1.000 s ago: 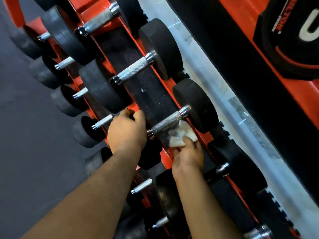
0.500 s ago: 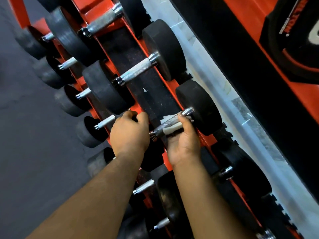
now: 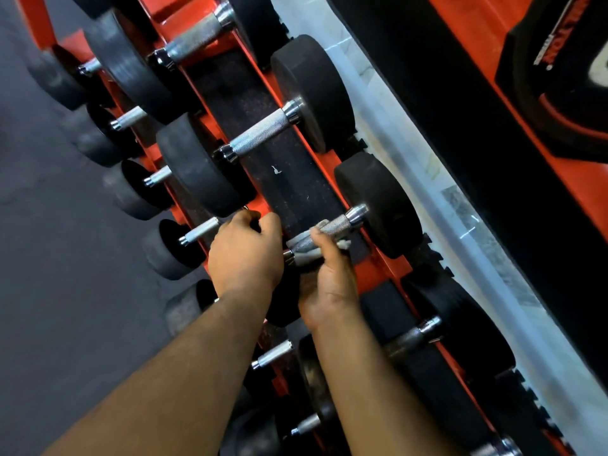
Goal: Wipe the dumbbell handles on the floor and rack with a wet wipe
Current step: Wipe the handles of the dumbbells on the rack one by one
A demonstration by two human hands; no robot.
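A red rack holds rows of black dumbbells with knurled steel handles. My right hand wraps a whitish wet wipe around the handle of one upper-row dumbbell, thumb over the top. Only the handle's far end shows beyond my fingers, next to its black head. My left hand grips the near head of the same dumbbell, which it mostly hides.
More dumbbells lie further up the upper row, and smaller ones sit on the lower row at left. Grey floor lies to the left. A pale ledge and black-and-red wall padding run along the right.
My right hand rose from below the handle and closed the wipe around it, then slid a little toward the near end. My left hand stayed on the near head.
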